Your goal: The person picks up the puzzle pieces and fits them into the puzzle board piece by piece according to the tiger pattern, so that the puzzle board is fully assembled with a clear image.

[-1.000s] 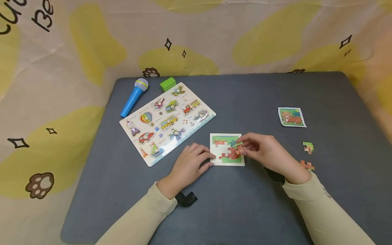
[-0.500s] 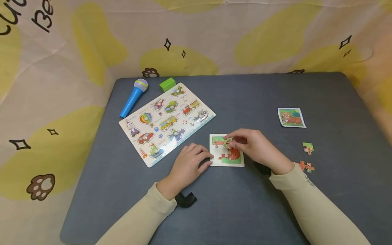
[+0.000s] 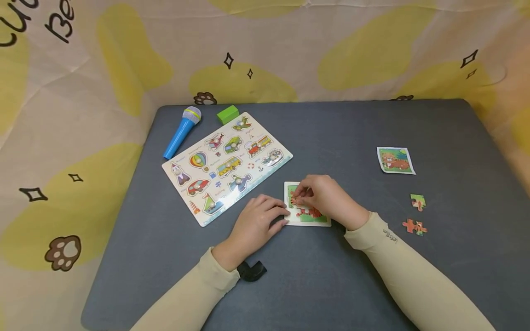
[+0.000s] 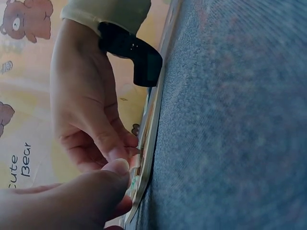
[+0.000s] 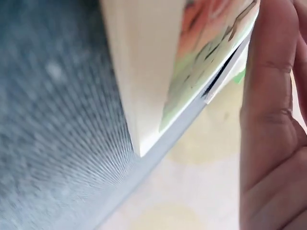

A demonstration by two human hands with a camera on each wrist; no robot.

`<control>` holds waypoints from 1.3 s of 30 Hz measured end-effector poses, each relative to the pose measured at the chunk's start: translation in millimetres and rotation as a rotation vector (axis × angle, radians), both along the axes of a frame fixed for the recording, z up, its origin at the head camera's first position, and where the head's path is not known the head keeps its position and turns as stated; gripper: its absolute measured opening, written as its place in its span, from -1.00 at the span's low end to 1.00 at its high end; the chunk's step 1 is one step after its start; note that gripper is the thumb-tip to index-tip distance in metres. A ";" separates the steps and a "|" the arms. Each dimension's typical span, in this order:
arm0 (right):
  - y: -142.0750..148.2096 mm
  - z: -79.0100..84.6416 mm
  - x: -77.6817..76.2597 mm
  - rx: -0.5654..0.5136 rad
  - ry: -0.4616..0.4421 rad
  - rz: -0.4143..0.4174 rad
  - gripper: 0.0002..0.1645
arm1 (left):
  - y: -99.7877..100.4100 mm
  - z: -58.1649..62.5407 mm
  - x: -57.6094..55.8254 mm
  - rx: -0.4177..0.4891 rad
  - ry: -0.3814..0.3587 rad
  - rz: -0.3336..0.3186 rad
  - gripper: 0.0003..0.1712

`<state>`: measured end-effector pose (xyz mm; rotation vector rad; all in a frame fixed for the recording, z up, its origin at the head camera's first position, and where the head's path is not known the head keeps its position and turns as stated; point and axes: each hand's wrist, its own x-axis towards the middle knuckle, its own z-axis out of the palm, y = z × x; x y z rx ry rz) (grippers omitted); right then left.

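A small square jigsaw puzzle board (image 3: 308, 224) with a white rim and a red-and-green animal picture lies on the dark table. At its left edge rests my left hand (image 3: 258, 220), with index finger and thumb touching the rim. My right hand (image 3: 331, 197) reaches over the board from the right and pinches a jigsaw piece (image 3: 293, 201) at the upper left of the picture; the fingers hide much of it. In the left wrist view the right hand's fingertips (image 4: 117, 154) are right at the board's surface. The right wrist view shows the board's edge (image 5: 144, 129) close up.
To the right lie a loose green jigsaw piece (image 3: 418, 202), orange pieces (image 3: 415, 226) and a small picture card (image 3: 395, 161). A vehicle peg puzzle (image 3: 227, 168) lies at the left, beside a blue toy microphone (image 3: 182, 132) and a green block (image 3: 227, 114).
My right hand has carried the jigsaw piece leftward across the board, from its right side to its upper left. My left hand has stayed at the rim.
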<state>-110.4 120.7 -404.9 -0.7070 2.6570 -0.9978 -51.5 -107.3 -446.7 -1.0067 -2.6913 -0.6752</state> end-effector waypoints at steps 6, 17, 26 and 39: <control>-5.0 -3.8 3.3 0.077 0.095 -0.006 -0.86 | 0.7 -0.5 -0.1 -0.007 -0.006 -0.010 -0.77; -8.5 -7.5 11.8 0.120 0.233 0.024 -0.90 | 0.9 0.7 -0.3 -0.022 -0.011 -0.006 -0.75; -4.2 -10.0 36.4 0.403 0.632 0.216 -0.72 | 1.4 -0.1 -0.1 -0.025 -0.012 -0.014 -0.76; -4.8 -16.5 51.0 0.449 0.659 0.162 -0.67 | 1.1 -0.5 -0.4 -0.061 -0.028 -0.008 -0.71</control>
